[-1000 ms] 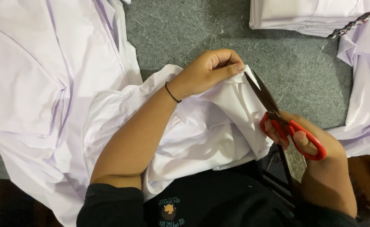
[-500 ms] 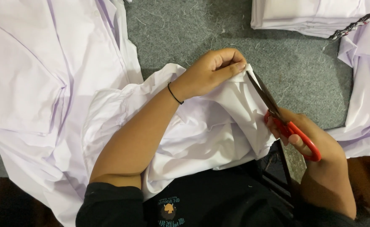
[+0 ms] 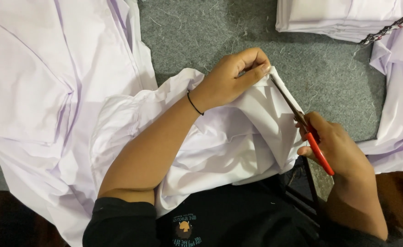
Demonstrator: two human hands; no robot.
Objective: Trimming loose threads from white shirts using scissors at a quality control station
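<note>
Left hand [image 3: 231, 77]: we pinch a folded edge of the white garment [image 3: 238, 142] between thumb and fingertips; black band at the wrist.
Right hand [image 3: 336, 148]: closed round the red handles of the scissors [image 3: 302, 123].
Scissors: blades now drawn together along the cloth edge, tips at our left fingertips; a second ago the handles stood wider apart, so we judge a snip just made.
White garment: bunched over our lap and the near edge of the grey felt table [image 3: 201, 32].
Other cloth: white shirts [image 3: 41, 91] spread at the left edge; a folded stack [image 3: 339, 16] at the far right corner.
Hard to make out: what was cut; blade tips hidden by cloth and fingers; stack cut off.
</note>
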